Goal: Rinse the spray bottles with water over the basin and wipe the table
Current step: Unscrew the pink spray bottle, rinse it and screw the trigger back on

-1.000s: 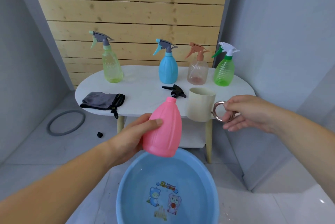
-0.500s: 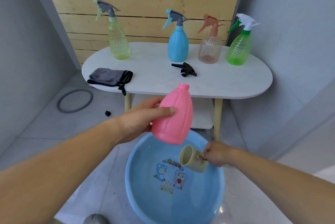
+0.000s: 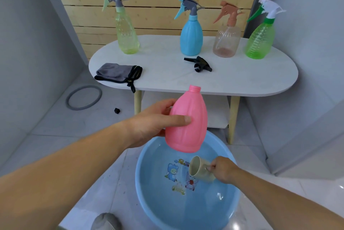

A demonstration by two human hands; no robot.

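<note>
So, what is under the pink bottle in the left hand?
The blue basin, with a cartoon print on its bottom. The right hand holds a beige cup tilted in it, just below the pink bottle. The bottle hides part of the basin's far wall.

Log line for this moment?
left hand grips uncapped pink plastic bottle above blue plastic basin | right hand holds tilted beige mug inside basin | likely scooping water

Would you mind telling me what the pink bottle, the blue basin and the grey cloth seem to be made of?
Pink bottle: likely opaque matte plastic, given moulded ribs and threaded neck.
Blue basin: glossy plastic, showing glints and a printed cartoon.
Grey cloth: soft fabric, perhaps microfibre; it lies folded, with black edging.
</note>
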